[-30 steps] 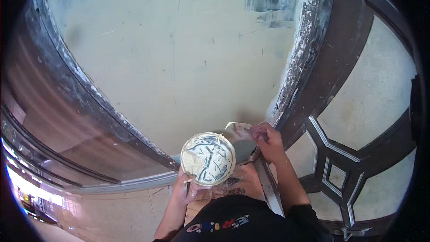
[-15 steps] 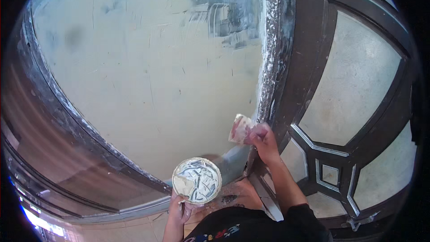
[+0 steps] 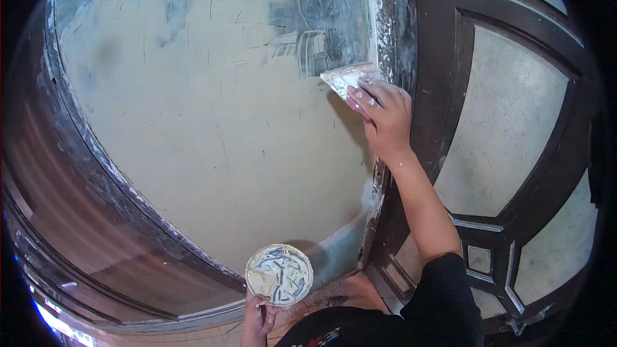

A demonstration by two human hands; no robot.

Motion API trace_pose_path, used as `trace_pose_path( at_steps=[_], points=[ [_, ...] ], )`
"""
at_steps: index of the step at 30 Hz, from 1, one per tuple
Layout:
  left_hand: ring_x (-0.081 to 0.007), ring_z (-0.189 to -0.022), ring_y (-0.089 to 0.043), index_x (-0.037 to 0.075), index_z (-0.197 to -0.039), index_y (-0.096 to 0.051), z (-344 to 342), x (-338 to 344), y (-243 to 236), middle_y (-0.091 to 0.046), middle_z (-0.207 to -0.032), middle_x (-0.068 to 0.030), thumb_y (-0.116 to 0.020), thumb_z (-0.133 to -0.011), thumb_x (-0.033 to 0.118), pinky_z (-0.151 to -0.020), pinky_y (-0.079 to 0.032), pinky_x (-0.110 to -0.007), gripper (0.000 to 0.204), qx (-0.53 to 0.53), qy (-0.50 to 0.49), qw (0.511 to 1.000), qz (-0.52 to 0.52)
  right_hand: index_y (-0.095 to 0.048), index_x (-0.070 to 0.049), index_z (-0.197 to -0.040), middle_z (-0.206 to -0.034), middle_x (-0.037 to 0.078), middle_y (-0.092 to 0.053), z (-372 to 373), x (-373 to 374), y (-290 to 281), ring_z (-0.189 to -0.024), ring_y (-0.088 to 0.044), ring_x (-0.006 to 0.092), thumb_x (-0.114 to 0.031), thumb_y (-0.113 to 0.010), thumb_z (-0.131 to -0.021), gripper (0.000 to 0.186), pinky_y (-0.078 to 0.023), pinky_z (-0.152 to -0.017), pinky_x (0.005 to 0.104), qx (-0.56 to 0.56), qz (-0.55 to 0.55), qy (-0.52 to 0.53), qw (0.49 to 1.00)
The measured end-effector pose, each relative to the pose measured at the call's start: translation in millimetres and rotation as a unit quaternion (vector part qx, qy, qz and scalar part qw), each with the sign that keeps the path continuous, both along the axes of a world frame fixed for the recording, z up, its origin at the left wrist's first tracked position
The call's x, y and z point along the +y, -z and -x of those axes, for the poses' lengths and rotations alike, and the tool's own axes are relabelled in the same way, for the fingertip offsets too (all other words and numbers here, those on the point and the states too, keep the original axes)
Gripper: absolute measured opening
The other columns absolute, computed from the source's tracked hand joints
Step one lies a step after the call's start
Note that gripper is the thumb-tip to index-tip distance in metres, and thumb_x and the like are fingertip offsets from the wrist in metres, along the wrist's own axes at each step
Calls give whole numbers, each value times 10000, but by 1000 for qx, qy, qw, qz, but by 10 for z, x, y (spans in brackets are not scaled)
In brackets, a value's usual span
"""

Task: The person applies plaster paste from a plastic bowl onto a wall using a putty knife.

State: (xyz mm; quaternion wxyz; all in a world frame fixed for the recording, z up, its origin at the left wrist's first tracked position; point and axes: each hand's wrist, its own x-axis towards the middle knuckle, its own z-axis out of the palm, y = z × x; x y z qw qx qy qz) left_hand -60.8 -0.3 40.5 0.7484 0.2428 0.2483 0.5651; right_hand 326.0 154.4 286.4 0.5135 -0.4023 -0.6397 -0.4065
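Note:
My right hand (image 3: 388, 110) grips a filler scraper (image 3: 348, 81), a flat blade smeared with pale paste. The blade lies at the panel's right side, close to the frame, and I cannot tell whether it touches the surface. White paste spots the fingers. Low in the view, my left hand (image 3: 259, 316) holds a round tub (image 3: 279, 275) by its rim, with cream paste in it and streaks on its inside. In front of me stands a panel (image 3: 218, 128) coated in cream filler, with bluish-grey patches showing towards the top.
A dark, paste-smeared frame post (image 3: 400, 32) borders the panel on the right, beside a dark wooden door (image 3: 443, 77) with pale inset panels. Another smeared frame edge (image 3: 135, 193) curves along the left. Tiled floor (image 3: 186, 335) shows at the bottom.
My right hand has moved up along the panel's right edge with the scraper, whose blade is now turned differently. The tub has shifted slightly down.

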Motion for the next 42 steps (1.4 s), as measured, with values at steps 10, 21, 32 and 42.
trace_pose_path(
  at_steps=[10, 21, 32, 42],
  points=[
    [-421, -1064, -629, 110, -1462, -285, 182, -108, 446, -477, -1370, -208, -463, -811, 53, -686, -622, -575, 677, 24, -78, 996, 30, -675, -325, -1184, -1262, -57, -598, 220, 529, -383, -1206, -496, 171, -155, -672, -796, 424, -270, -981, 492, 5, -80, 102, 992],
    [-410, -1077, -625, 118, -1467, -270, 4, 2, 154, -471, -1367, -212, -455, -815, 45, -707, -627, -553, 682, 37, -62, 997, 24, -684, -305, -1162, -1276, -44, -590, 210, 554, -383, -1247, -477, 192, -153, -666, -806, 387, -264, -998, 487, 19, -55, 95, 994],
    [-403, -1090, -620, 109, -1472, -254, -29, 67, 138, -464, -1370, -217, -458, -791, -1, -730, -625, -552, 720, 7, -18, 999, 33, -680, -263, -1182, -1267, -20, -595, 356, 397, -387, -1216, -495, 211, -104, -641, -790, 425, -282, -992, 466, 7, -46, 65, 997],
    [-456, -1068, -622, 101, -1477, -223, -26, 112, 72, -457, -1368, -258, -448, -844, 60, -695, -626, -566, 673, 18, 10, 999, 32, -695, -304, -1124, -1203, -55, -598, 410, 347, -432, -1151, -506, 182, -253, -722, -785, 344, -315, -949, 459, 7, -86, 83, 993]
  ],
)
